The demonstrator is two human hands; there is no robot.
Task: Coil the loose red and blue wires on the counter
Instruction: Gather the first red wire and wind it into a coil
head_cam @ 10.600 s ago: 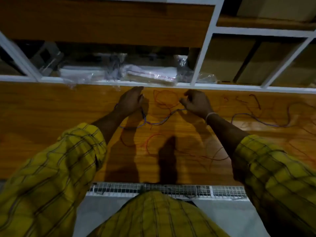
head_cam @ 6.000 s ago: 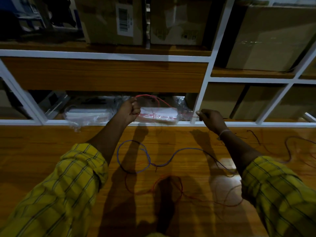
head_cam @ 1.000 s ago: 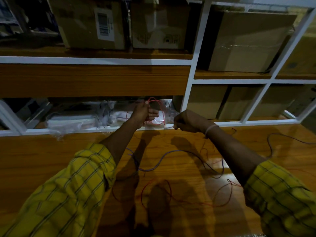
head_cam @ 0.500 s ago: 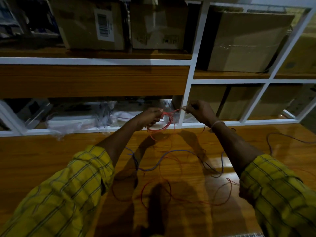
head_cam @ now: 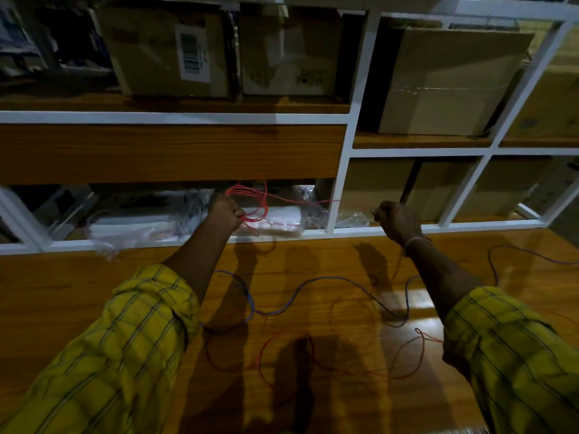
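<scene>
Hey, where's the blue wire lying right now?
The blue wire lies loose on the wooden counter, snaking between the two forearms below the left hand and right hand.

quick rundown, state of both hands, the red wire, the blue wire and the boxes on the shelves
left hand: raised, grips red loops
right hand: raised, pinches the red strand
red wire: partly coiled in the left hand, one strand drawn toward the right hand, the rest loose on the counter
blue wire: uncoiled, lying on the counter
cardboard boxes: closed, on the shelves
plastic bags: lying in the lowest shelf
</scene>
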